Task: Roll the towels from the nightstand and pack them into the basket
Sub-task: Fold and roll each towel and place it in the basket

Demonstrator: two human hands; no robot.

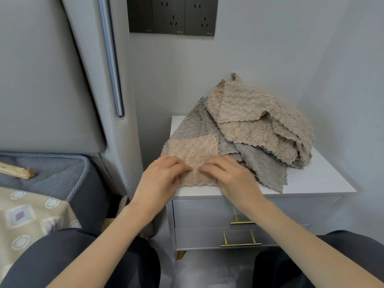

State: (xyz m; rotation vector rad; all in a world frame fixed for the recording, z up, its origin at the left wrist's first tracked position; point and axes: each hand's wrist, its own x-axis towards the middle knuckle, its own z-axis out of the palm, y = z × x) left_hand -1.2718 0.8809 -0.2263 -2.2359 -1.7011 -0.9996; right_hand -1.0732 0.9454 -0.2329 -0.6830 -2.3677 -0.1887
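A beige towel (pixel 194 151) lies flat at the front left of the white nightstand (pixel 315 183). My left hand (pixel 164 175) and my right hand (pixel 226 175) both rest on its near part, fingers lightly bent, fingertips almost meeting at the middle. The thumbs are hidden. Under this towel lie grey-lilac towels (pixel 187 125). Behind and to the right sits a loose heap of beige towels (pixel 259 117) and a grey towel (pixel 266 165). No basket is in view.
The nightstand has two drawers with gold handles (pixel 241 244). A padded grey headboard (pixel 52 80) and a bed with a patterned cover (pixel 27 215) are at the left. Wall sockets (pixel 172 15) sit above. My knees fill the bottom corners.
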